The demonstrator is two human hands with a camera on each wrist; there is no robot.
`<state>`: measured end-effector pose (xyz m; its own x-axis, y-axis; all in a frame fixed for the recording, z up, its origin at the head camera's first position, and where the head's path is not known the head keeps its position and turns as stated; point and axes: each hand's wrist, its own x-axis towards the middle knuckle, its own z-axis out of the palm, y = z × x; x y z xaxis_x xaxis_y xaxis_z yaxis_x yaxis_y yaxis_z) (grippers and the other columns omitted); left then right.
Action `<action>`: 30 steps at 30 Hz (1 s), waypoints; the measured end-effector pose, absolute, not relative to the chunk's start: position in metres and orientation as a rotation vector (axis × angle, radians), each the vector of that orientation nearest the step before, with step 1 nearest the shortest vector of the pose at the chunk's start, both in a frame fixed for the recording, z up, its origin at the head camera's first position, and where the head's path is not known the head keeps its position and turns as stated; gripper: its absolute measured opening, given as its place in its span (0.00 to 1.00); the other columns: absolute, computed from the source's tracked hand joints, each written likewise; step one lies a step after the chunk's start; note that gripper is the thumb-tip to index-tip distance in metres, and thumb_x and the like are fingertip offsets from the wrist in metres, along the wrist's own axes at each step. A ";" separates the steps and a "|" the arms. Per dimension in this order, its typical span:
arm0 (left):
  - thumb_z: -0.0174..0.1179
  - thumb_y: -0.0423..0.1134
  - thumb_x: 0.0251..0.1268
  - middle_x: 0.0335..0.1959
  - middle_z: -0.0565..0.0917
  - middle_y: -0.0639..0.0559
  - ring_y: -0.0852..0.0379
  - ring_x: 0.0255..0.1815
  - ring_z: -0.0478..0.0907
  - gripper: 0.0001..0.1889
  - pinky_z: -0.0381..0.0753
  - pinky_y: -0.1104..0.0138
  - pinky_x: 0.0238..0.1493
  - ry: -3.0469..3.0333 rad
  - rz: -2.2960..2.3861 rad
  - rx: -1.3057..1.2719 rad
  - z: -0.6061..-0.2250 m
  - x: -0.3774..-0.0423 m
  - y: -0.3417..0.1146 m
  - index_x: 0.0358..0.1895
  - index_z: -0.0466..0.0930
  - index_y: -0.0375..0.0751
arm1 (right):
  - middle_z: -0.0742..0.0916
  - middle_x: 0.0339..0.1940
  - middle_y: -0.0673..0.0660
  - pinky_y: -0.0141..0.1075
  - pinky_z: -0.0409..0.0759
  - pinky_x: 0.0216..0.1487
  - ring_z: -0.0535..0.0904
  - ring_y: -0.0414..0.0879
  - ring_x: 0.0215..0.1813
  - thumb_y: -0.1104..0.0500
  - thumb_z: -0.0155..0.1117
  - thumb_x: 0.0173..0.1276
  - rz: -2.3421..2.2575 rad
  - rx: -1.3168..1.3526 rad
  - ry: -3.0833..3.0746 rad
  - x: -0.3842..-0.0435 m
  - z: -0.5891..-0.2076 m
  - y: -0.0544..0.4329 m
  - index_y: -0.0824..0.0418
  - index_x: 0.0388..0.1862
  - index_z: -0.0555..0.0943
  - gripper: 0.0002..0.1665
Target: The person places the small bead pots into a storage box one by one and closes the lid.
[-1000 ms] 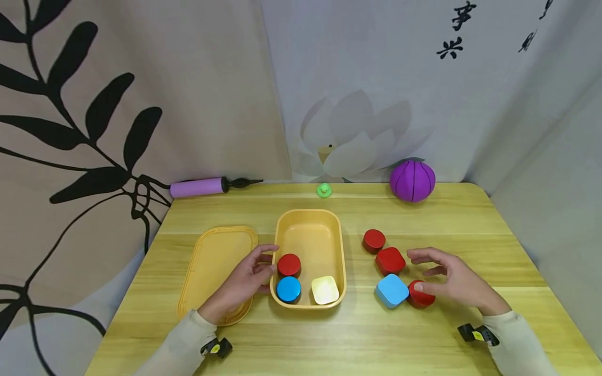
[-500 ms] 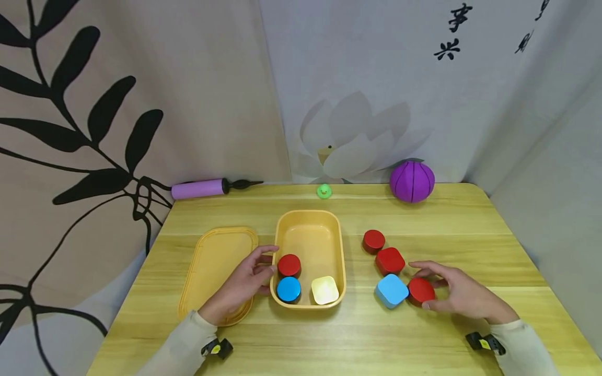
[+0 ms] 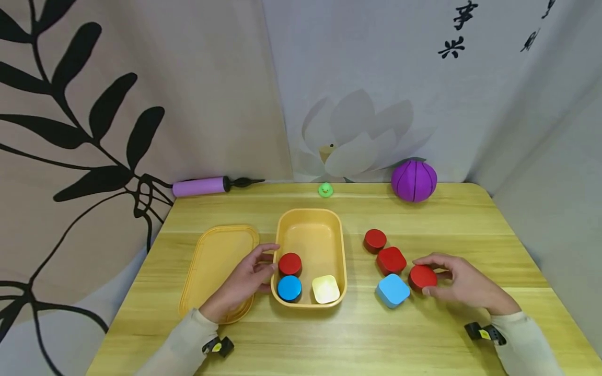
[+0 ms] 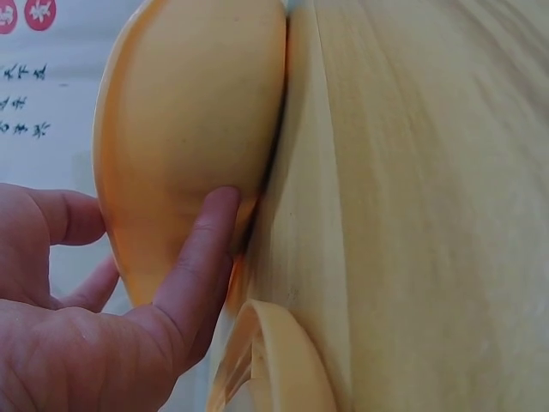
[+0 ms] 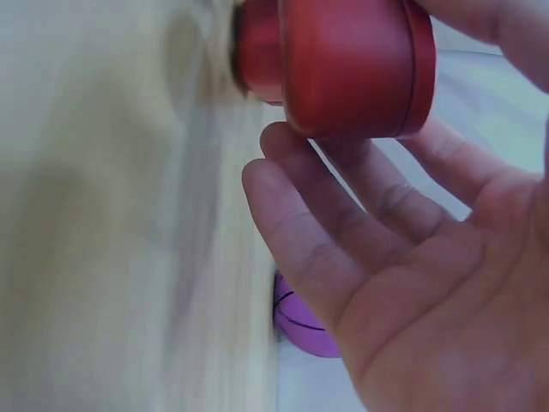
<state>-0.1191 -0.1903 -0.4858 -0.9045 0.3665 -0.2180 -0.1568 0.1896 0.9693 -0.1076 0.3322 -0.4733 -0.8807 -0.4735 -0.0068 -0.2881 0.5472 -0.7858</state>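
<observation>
My right hand (image 3: 463, 282) pinches a small round red tin (image 3: 422, 278) between thumb and fingers. In the right wrist view that tin (image 5: 356, 69) shows a lid seam and seems slightly off the table. Beside it are a blue square tin (image 3: 392, 291), a red square tin (image 3: 391, 260) and another round red tin (image 3: 374, 241). My left hand (image 3: 246, 277) rests against the left side of a yellow box (image 3: 342, 245), its fingers touching the rim and outer wall (image 4: 189, 112). Inside the box sit a red tin (image 3: 290, 265), a blue tin (image 3: 289, 288) and a pale yellow tin (image 3: 325, 289).
A yellow lid (image 3: 218, 250) lies left of the box, partly under my left hand. Along the table's back edge are a purple pump (image 3: 199, 187), a small green duck-faced toy (image 3: 325, 189) and a purple ball-shaped thing (image 3: 414, 180). Curtains hang behind.
My right hand has closed its fingers round the round red tin at the right and raised it a little. The left hand stays at the box.
</observation>
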 end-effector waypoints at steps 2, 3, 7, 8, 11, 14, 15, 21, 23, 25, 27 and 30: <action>0.55 0.39 0.84 0.69 0.69 0.31 0.45 0.60 0.78 0.28 0.91 0.53 0.46 2.071 1.762 0.184 -0.486 -0.118 -0.190 0.81 0.62 0.47 | 0.87 0.60 0.53 0.33 0.85 0.56 0.82 0.34 0.57 0.62 0.80 0.64 -1.243 -0.664 2.574 -0.109 -0.471 0.330 0.61 0.66 0.81 0.31; 0.56 0.39 0.84 0.69 0.69 0.31 0.45 0.60 0.78 0.28 0.91 0.53 0.46 2.072 1.764 0.176 -0.486 -0.118 -0.190 0.81 0.62 0.47 | 0.87 0.60 0.53 0.33 0.85 0.56 0.82 0.34 0.57 0.62 0.80 0.64 -1.248 -0.670 2.578 -0.110 -0.469 0.329 0.61 0.66 0.81 0.31; 0.56 0.39 0.83 0.69 0.70 0.33 0.45 0.60 0.78 0.28 0.91 0.55 0.45 2.070 1.778 0.147 -0.486 -0.118 -0.190 0.80 0.63 0.49 | 0.88 0.59 0.53 0.33 0.86 0.54 0.83 0.34 0.57 0.60 0.80 0.66 -1.242 -0.694 2.620 -0.117 -0.462 0.322 0.62 0.65 0.82 0.30; 0.57 0.39 0.83 0.69 0.70 0.33 0.45 0.60 0.78 0.27 0.91 0.55 0.45 2.070 1.781 0.144 -0.486 -0.118 -0.189 0.80 0.64 0.49 | 0.88 0.59 0.53 0.34 0.86 0.53 0.82 0.34 0.56 0.59 0.80 0.66 -1.235 -0.701 2.631 -0.119 -0.460 0.320 0.61 0.65 0.82 0.29; 0.57 0.39 0.83 0.69 0.70 0.33 0.45 0.60 0.77 0.27 0.90 0.54 0.46 2.077 1.776 0.143 -0.486 -0.117 -0.189 0.80 0.64 0.49 | 0.88 0.58 0.52 0.34 0.86 0.53 0.83 0.35 0.55 0.58 0.80 0.66 -1.227 -0.730 2.649 -0.125 -0.455 0.314 0.60 0.65 0.83 0.29; 0.57 0.41 0.83 0.70 0.70 0.33 0.46 0.59 0.78 0.28 0.90 0.54 0.47 2.091 1.762 0.148 -0.486 -0.117 -0.188 0.80 0.64 0.50 | 0.88 0.58 0.51 0.34 0.86 0.53 0.82 0.35 0.56 0.57 0.80 0.66 -1.218 -0.757 2.665 -0.132 -0.450 0.308 0.57 0.65 0.83 0.29; 0.57 0.41 0.83 0.70 0.70 0.34 0.46 0.59 0.78 0.28 0.90 0.55 0.47 2.097 1.758 0.154 -0.486 -0.117 -0.188 0.80 0.63 0.50 | 0.88 0.58 0.51 0.34 0.86 0.53 0.82 0.35 0.56 0.57 0.80 0.66 -1.219 -0.762 2.671 -0.135 -0.449 0.306 0.55 0.65 0.83 0.29; 0.57 0.41 0.83 0.70 0.72 0.36 0.46 0.60 0.79 0.28 0.90 0.55 0.48 2.111 1.754 0.173 -0.485 -0.120 -0.187 0.80 0.64 0.52 | 0.87 0.58 0.48 0.36 0.85 0.54 0.81 0.35 0.58 0.55 0.80 0.67 -1.206 -0.777 2.709 -0.149 -0.440 0.289 0.52 0.66 0.83 0.30; 0.57 0.41 0.83 0.69 0.72 0.36 0.47 0.60 0.79 0.28 0.90 0.56 0.48 2.110 1.750 0.174 -0.485 -0.120 -0.186 0.80 0.63 0.51 | 0.87 0.58 0.48 0.38 0.86 0.54 0.81 0.37 0.57 0.55 0.80 0.67 -1.219 -0.789 2.709 -0.153 -0.438 0.282 0.53 0.67 0.82 0.30; 0.57 0.41 0.83 0.69 0.71 0.35 0.47 0.59 0.78 0.28 0.90 0.56 0.48 2.108 1.746 0.174 -0.486 -0.119 -0.186 0.80 0.63 0.51 | 0.87 0.59 0.49 0.39 0.86 0.54 0.81 0.38 0.56 0.56 0.79 0.67 -1.241 -0.796 2.707 -0.157 -0.436 0.274 0.53 0.68 0.82 0.31; 0.57 0.41 0.83 0.68 0.71 0.35 0.48 0.59 0.78 0.28 0.90 0.56 0.47 2.119 1.748 0.168 -0.487 -0.118 -0.187 0.80 0.64 0.51 | 0.87 0.61 0.50 0.38 0.86 0.54 0.82 0.39 0.56 0.55 0.79 0.67 -1.260 -0.811 2.709 -0.161 -0.435 0.264 0.54 0.68 0.81 0.31; 0.57 0.42 0.83 0.68 0.71 0.35 0.47 0.58 0.79 0.27 0.90 0.56 0.47 2.124 1.755 0.168 -0.488 -0.116 -0.186 0.80 0.64 0.51 | 0.86 0.63 0.51 0.36 0.87 0.54 0.83 0.40 0.56 0.55 0.80 0.67 -1.287 -0.818 2.713 -0.165 -0.433 0.252 0.55 0.69 0.81 0.32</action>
